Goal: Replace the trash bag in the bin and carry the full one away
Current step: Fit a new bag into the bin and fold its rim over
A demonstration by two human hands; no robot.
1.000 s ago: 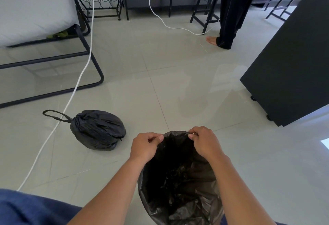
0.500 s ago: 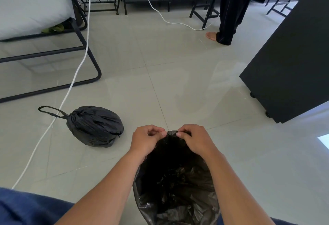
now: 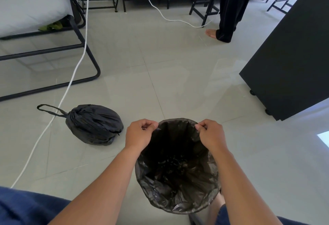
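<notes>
Item one: full bag [image 3: 94, 124], tied, on the floor [image 3: 178, 75] left of my hands. Item two: my left hand [image 3: 138, 134] pinching the new bag [image 3: 178, 180] at its far rim. Item three: my right hand [image 3: 211, 134] pinching that rim opposite, mouth spread between them.

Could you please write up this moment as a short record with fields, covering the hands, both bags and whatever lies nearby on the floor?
left hand: pinching the far rim of the new bag
right hand: pinching the same rim, apart from the left
new bag: black, mouth held open; the bin itself is hidden
full bag: tied shut, on the floor left of the hands, loop handle lying flat
white cable: runs across the floor, passing under the full bag's loop
stage: full bag not yet carried away
</notes>
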